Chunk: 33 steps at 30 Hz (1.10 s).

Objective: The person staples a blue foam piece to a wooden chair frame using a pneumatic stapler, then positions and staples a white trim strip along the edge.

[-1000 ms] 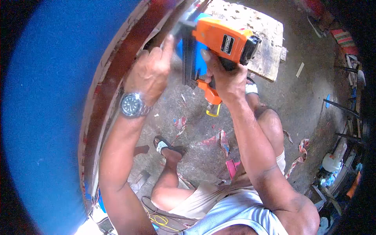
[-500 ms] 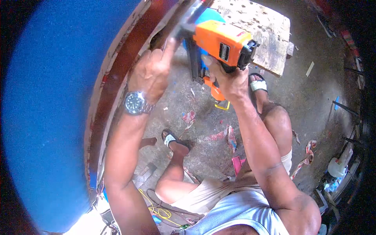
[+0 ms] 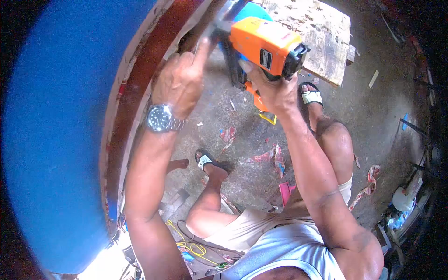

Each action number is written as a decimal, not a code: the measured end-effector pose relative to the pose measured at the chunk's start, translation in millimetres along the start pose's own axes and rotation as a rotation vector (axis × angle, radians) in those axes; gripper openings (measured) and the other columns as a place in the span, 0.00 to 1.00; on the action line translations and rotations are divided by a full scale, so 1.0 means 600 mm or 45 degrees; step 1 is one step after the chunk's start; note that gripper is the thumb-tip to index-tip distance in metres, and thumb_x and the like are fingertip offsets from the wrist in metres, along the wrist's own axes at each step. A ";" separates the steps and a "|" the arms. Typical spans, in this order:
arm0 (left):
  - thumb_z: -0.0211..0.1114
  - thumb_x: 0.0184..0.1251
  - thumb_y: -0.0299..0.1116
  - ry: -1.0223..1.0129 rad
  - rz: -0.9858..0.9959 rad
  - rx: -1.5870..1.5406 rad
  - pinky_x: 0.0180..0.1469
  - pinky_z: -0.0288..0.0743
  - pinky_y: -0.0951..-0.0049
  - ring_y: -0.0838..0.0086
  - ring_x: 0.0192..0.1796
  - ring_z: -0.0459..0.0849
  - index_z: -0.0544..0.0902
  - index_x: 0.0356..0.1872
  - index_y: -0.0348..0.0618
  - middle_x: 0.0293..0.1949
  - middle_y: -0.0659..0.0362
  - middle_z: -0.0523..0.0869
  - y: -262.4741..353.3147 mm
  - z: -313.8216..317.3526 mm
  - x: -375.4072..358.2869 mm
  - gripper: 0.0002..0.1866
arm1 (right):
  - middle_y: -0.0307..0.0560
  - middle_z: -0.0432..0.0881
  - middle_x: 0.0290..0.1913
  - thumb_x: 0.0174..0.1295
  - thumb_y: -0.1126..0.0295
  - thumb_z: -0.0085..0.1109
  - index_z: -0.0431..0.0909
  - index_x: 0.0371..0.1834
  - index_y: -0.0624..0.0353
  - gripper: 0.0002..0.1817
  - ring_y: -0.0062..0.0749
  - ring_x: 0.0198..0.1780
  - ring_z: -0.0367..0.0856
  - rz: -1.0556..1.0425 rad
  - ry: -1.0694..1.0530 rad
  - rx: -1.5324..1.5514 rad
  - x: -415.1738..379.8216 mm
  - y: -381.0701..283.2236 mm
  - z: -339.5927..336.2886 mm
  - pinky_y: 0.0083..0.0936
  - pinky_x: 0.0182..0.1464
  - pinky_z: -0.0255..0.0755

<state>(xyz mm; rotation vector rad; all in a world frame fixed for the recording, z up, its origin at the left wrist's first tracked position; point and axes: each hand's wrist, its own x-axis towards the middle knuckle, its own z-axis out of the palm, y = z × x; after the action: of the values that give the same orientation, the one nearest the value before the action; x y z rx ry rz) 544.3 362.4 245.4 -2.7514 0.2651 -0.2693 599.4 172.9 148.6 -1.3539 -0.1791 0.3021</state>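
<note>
A broad blue panel point(image 3: 56, 140) fills the left half of the frame, and along its right edge runs a dark red wooden frame point(image 3: 135, 93), curving from the lower left up to the top centre. The left hand point(image 3: 179, 84) sits in the upper middle, pressed against that frame with its index finger pointing up toward the tool's nose; its grip is loose and half curled, with nothing closed inside it. A steel wristwatch point(image 3: 160, 118) shows on that wrist.

Just right of it, at the top centre, is the orange nail gun point(image 3: 266, 44) (a black label on its side), its nose set against the frame's edge close to the left fingertip. The right hand point(image 3: 275, 91) has its grip wrapped fully around the gun's handle from below, fingers closed tight on it.

Behind the gun, in the upper right, lies a worn wooden board point(image 3: 322, 42). Lower down is the concrete floor point(image 3: 368, 116), littered with torn scraps of red paper point(image 3: 275, 158), and 2 feet in sandals: 1 at centre point(image 3: 207, 163), 1 further right point(image 3: 310, 95). A yellow cord point(image 3: 191, 247) lies coiled at the bottom centre.
</note>
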 end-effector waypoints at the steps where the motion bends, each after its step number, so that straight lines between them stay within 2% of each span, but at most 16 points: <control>1: 0.57 0.62 0.20 0.009 -0.003 0.017 0.39 0.82 0.61 0.60 0.36 0.83 0.75 0.69 0.41 0.30 0.54 0.79 0.000 0.006 -0.002 0.30 | 0.44 0.87 0.54 0.59 0.65 0.78 0.81 0.59 0.60 0.26 0.30 0.52 0.86 0.130 -0.049 0.018 -0.002 -0.012 -0.006 0.31 0.59 0.78; 5: 0.59 0.62 0.22 0.015 -0.069 0.054 0.36 0.82 0.60 0.60 0.34 0.84 0.76 0.69 0.46 0.30 0.55 0.78 0.009 -0.007 -0.007 0.30 | 0.46 0.86 0.57 0.57 0.65 0.79 0.80 0.60 0.59 0.28 0.33 0.58 0.84 -0.127 0.022 -0.118 -0.036 0.030 -0.023 0.33 0.64 0.76; 6: 0.59 0.67 0.26 -0.006 -0.160 0.022 0.36 0.82 0.56 0.55 0.35 0.86 0.78 0.66 0.48 0.31 0.51 0.82 0.017 -0.016 -0.009 0.24 | 0.46 0.86 0.58 0.56 0.65 0.79 0.80 0.61 0.60 0.29 0.34 0.60 0.84 -0.137 0.014 -0.116 -0.046 0.036 -0.027 0.33 0.65 0.75; 9: 0.65 0.69 0.30 0.103 -0.616 -0.190 0.40 0.80 0.53 0.52 0.35 0.86 0.81 0.58 0.47 0.31 0.54 0.87 0.049 -0.022 -0.017 0.17 | 0.46 0.87 0.56 0.55 0.67 0.80 0.81 0.60 0.59 0.28 0.33 0.57 0.86 -0.126 0.028 0.107 -0.068 0.054 -0.035 0.33 0.63 0.77; 10: 0.64 0.72 0.34 0.124 -0.725 -0.281 0.41 0.80 0.53 0.52 0.35 0.88 0.80 0.53 0.42 0.33 0.50 0.89 0.057 -0.027 -0.019 0.14 | 0.45 0.87 0.53 0.56 0.68 0.79 0.81 0.58 0.60 0.26 0.31 0.52 0.85 -0.174 0.024 0.148 -0.067 0.056 -0.035 0.31 0.58 0.77; 12: 0.63 0.73 0.39 0.064 -0.942 -0.404 0.43 0.79 0.50 0.46 0.39 0.88 0.78 0.55 0.42 0.35 0.44 0.89 0.076 -0.042 -0.012 0.16 | 0.40 0.87 0.44 0.59 0.71 0.78 0.81 0.55 0.60 0.22 0.23 0.39 0.83 -0.321 0.004 0.167 -0.063 0.058 -0.039 0.25 0.43 0.78; 13: 0.62 0.73 0.41 0.044 -1.052 -0.473 0.43 0.79 0.48 0.43 0.40 0.88 0.78 0.56 0.42 0.36 0.42 0.89 0.086 -0.049 -0.003 0.18 | 0.38 0.87 0.42 0.60 0.71 0.77 0.82 0.55 0.60 0.21 0.22 0.37 0.82 -0.292 -0.022 0.165 -0.066 0.054 -0.045 0.24 0.40 0.78; 14: 0.62 0.72 0.43 0.013 -1.160 -0.559 0.44 0.78 0.48 0.42 0.40 0.88 0.81 0.52 0.40 0.35 0.40 0.89 0.094 -0.058 0.011 0.18 | 0.37 0.87 0.41 0.60 0.71 0.77 0.82 0.55 0.60 0.21 0.20 0.34 0.82 -0.262 -0.048 0.163 -0.069 0.050 -0.051 0.23 0.37 0.78; 16: 0.62 0.72 0.43 0.018 -1.125 -0.504 0.44 0.78 0.48 0.42 0.40 0.88 0.84 0.47 0.39 0.35 0.39 0.89 0.092 -0.046 0.025 0.17 | 0.36 0.86 0.39 0.61 0.71 0.77 0.82 0.55 0.60 0.20 0.18 0.31 0.81 -0.211 -0.074 0.180 -0.074 0.045 -0.059 0.22 0.34 0.78; 18: 0.63 0.71 0.43 -0.012 -1.175 -0.454 0.44 0.79 0.49 0.42 0.40 0.88 0.88 0.39 0.38 0.36 0.38 0.88 0.093 -0.054 0.040 0.16 | 0.36 0.87 0.40 0.61 0.70 0.77 0.82 0.56 0.59 0.21 0.19 0.33 0.82 -0.179 -0.102 0.199 -0.075 0.044 -0.068 0.23 0.36 0.79; 21: 0.68 0.71 0.42 0.179 -1.083 -0.320 0.37 0.76 0.60 0.60 0.30 0.84 0.87 0.40 0.34 0.26 0.46 0.86 0.068 -0.026 0.031 0.17 | 0.40 0.88 0.45 0.60 0.70 0.77 0.82 0.58 0.60 0.23 0.24 0.40 0.86 -0.226 -0.135 0.153 -0.070 0.048 -0.080 0.26 0.45 0.81; 23: 0.71 0.69 0.41 0.261 -1.092 -0.275 0.37 0.77 0.61 0.60 0.29 0.84 0.86 0.39 0.31 0.27 0.46 0.87 0.072 -0.017 0.032 0.18 | 0.42 0.89 0.50 0.60 0.69 0.77 0.82 0.59 0.61 0.24 0.27 0.47 0.87 -0.340 -0.115 0.048 -0.064 0.060 -0.081 0.28 0.53 0.81; 24: 0.71 0.68 0.40 0.312 -1.112 -0.284 0.37 0.77 0.62 0.61 0.29 0.84 0.86 0.38 0.30 0.27 0.46 0.87 0.073 -0.014 0.032 0.17 | 0.43 0.88 0.55 0.60 0.70 0.77 0.81 0.60 0.61 0.25 0.29 0.56 0.86 -0.244 -0.172 -0.003 -0.066 0.056 -0.085 0.31 0.61 0.78; 27: 0.74 0.66 0.39 0.403 -1.158 -0.331 0.34 0.76 0.67 0.68 0.26 0.81 0.86 0.37 0.29 0.26 0.52 0.86 0.070 -0.008 0.026 0.17 | 0.43 0.88 0.54 0.60 0.70 0.77 0.82 0.59 0.62 0.24 0.28 0.54 0.86 -0.304 -0.156 0.087 -0.068 0.057 -0.080 0.30 0.59 0.79; 30: 0.74 0.65 0.38 0.470 -1.197 -0.435 0.31 0.75 0.68 0.72 0.25 0.80 0.86 0.36 0.32 0.24 0.55 0.85 0.083 -0.012 0.028 0.16 | 0.48 0.91 0.48 0.52 0.72 0.77 0.86 0.53 0.55 0.22 0.36 0.49 0.91 -0.214 -0.065 0.151 -0.066 0.060 -0.071 0.32 0.54 0.82; 33: 0.75 0.64 0.38 0.510 -1.186 -0.448 0.30 0.75 0.68 0.72 0.25 0.80 0.85 0.35 0.35 0.23 0.58 0.84 0.098 -0.010 0.024 0.14 | 0.44 0.88 0.54 0.61 0.72 0.77 0.81 0.59 0.64 0.23 0.26 0.53 0.86 -0.249 -0.168 0.164 -0.065 0.064 -0.073 0.29 0.58 0.80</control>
<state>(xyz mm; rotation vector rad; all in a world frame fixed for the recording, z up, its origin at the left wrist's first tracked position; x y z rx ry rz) 548.2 303.3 231.2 -2.9272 -0.9892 -1.0921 571.1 126.5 103.7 -1.1796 -0.3937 0.2341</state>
